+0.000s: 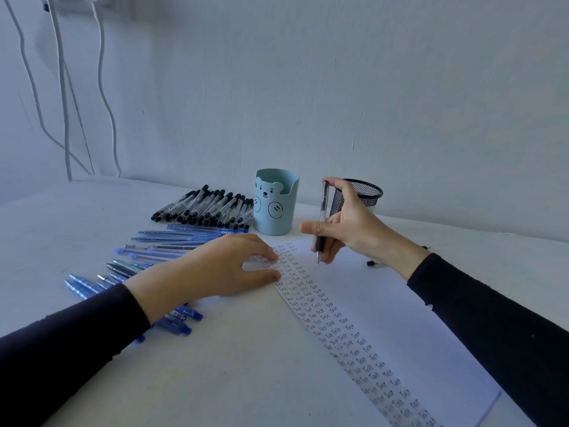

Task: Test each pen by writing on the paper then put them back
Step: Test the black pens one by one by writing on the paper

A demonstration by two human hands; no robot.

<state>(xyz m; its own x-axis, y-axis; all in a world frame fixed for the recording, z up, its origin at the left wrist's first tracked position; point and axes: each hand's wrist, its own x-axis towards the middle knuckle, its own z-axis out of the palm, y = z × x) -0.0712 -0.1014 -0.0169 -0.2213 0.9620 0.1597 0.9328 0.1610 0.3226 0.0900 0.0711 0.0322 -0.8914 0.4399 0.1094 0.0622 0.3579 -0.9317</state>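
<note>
Testing step. My right grip pinches a pen upright; tip below the grip, at the paper (contact unclear). My left grip lies spread, fingertips pressing the written columns. Next, I judge: write right of those columns, then return the pen.
</note>
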